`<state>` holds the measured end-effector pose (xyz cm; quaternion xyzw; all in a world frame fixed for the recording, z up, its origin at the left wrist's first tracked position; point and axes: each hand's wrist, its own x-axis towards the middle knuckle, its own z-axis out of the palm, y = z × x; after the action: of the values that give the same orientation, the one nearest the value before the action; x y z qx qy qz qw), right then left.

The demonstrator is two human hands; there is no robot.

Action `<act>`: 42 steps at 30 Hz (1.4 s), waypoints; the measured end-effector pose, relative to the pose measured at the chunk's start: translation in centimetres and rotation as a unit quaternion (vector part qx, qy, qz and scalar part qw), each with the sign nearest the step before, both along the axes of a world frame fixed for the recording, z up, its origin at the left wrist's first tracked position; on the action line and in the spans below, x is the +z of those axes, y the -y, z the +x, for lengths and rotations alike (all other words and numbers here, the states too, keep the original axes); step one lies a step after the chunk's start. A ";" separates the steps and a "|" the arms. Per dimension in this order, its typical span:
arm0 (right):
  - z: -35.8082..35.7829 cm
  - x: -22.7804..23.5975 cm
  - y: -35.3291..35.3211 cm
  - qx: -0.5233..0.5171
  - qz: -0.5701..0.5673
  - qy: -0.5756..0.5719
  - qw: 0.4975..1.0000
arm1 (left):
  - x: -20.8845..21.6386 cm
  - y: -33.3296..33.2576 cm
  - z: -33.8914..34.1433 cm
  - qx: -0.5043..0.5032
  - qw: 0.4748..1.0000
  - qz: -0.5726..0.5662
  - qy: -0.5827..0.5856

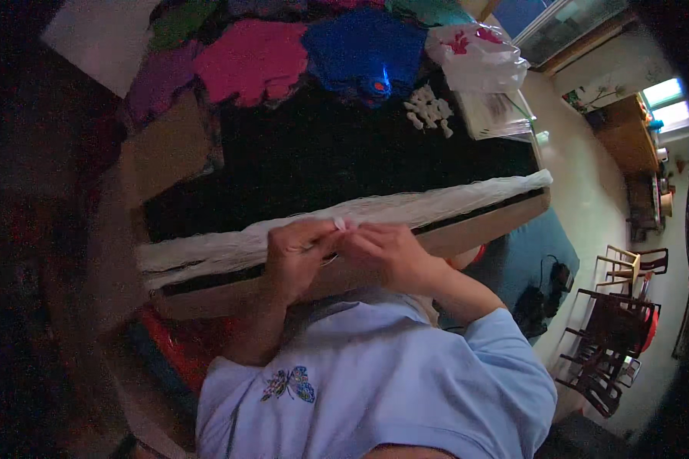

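My left hand (295, 249) and my right hand (386, 249) meet in front of me, fingertips pinched together. Between them shows a small white piece (340, 223), too small and blurred to name. Just beneath and behind my hands lies a long bundle of white threads (436, 203), stretched along the near edge of the black-topped table (321, 161). Farther back on the right, a small heap of white knotted pieces (429, 109) rests on the black surface. My fingers hide part of the thread bundle.
Along the far side lie pink pieces (253, 61), blue pieces (364, 53) and purple pieces (161, 84) in stacks. A white plastic bag (475, 57) sits on the right, above a white pad (497, 115). Cardboard (168, 145) lies left; a blue-covered seat (513, 260) stands right.
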<state>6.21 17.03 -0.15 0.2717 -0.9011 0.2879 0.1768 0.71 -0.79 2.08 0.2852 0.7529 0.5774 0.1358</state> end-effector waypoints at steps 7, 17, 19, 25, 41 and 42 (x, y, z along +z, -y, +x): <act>-1.0 1.4 -1.6 0.008 -0.104 0.025 0.994 | 1.5 -0.1 0.1 -0.050 0.997 -0.055 0.030; 0.0 -0.5 -0.5 0.033 -0.068 0.009 0.997 | -0.6 -1.2 -0.5 0.021 0.997 0.056 0.055; -0.7 1.2 -1.9 0.003 -0.083 0.014 0.996 | 0.2 -0.3 0.4 -0.057 0.998 0.022 0.030; -0.5 0.4 0.0 0.071 -0.005 -0.043 0.996 | 1.5 0.3 0.0 0.016 0.960 0.127 0.251; -0.4 2.0 -0.4 0.026 -0.068 0.007 0.997 | 4.4 0.7 0.5 -0.120 0.983 0.021 -0.134; 0.0 1.5 0.2 0.077 -0.067 0.014 0.995 | 4.1 0.9 1.0 0.033 0.988 0.002 -0.150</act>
<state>6.16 16.79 1.32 0.3240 -0.8586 0.3641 0.1590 1.75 -1.65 6.14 0.3442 0.7726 0.5334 0.0018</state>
